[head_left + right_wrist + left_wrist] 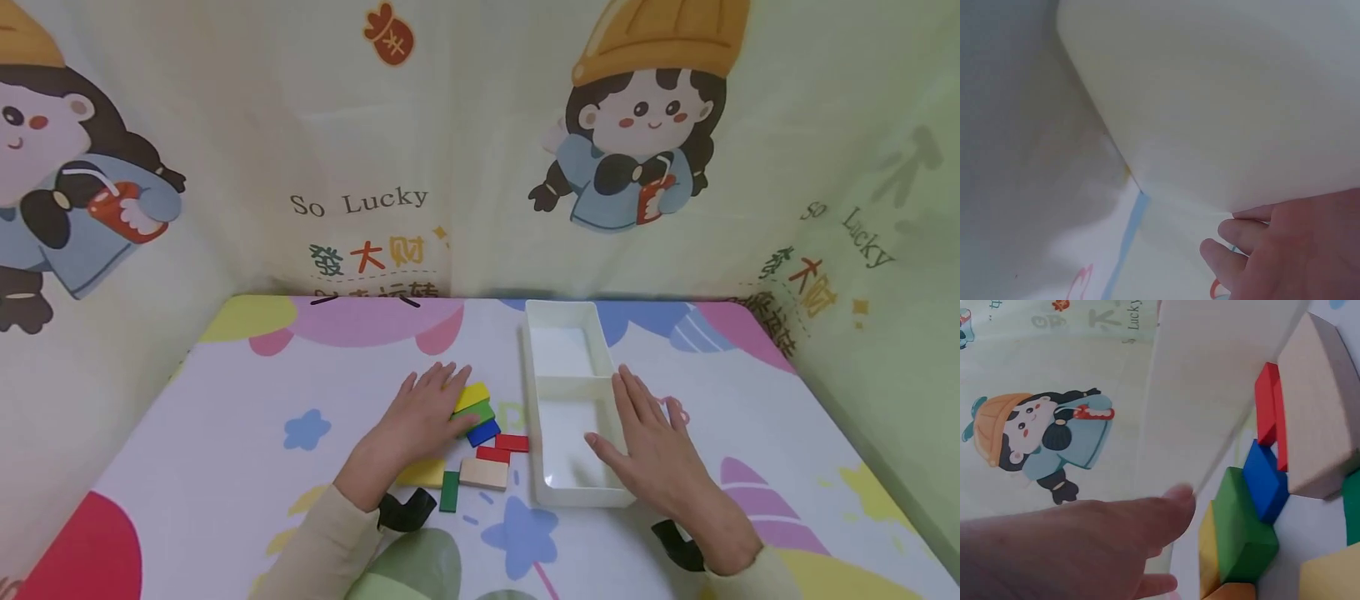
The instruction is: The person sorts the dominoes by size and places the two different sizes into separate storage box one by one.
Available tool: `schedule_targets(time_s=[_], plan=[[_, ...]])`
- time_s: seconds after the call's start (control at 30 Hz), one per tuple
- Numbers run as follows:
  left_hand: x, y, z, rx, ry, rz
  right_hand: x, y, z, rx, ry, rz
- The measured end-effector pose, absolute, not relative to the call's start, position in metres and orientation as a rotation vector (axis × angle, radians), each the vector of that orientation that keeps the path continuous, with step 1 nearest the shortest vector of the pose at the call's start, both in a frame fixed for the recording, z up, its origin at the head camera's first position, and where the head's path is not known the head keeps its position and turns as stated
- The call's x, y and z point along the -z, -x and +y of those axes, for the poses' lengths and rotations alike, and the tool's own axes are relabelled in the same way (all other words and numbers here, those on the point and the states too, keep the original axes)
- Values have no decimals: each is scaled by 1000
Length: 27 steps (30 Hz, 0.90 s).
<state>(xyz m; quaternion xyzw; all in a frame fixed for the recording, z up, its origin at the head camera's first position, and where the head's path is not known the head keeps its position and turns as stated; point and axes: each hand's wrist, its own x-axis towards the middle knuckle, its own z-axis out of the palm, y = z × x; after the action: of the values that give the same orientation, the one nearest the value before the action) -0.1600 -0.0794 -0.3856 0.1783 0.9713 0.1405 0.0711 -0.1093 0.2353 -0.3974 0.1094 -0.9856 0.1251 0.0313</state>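
My left hand (420,421) hovers over or touches the left side of a cluster of toy blocks, its fingers extended. Beside its thumb lie a yellow block (472,395), a green block (480,411) and a blue block (483,432). Two thin red blocks (512,443), a plain wooden block (483,473), a dark green block (448,492) and a larger yellow block (423,473) sit closer to me. An orange block (1232,591) peeks out in the left wrist view. Straight-fingered, my right hand (660,454) is at the right wall of a white two-compartment box (534,417).
The box stands lengthwise to the right of the blocks, its far end near the back of the table. A patterned cloth (210,467) covers the table. Light printed curtains (495,167) enclose the back and sides.
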Motion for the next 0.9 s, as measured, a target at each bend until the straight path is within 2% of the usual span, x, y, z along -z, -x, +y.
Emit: schedule_targets(time_s=[0.6, 0.9], plan=[[403, 166, -74, -347, -731, 3054, 389, 108, 233, -345, -324, -3093], [407, 171, -66, -383, -738, 3075, 385, 104, 245, -457, -445, -3027]])
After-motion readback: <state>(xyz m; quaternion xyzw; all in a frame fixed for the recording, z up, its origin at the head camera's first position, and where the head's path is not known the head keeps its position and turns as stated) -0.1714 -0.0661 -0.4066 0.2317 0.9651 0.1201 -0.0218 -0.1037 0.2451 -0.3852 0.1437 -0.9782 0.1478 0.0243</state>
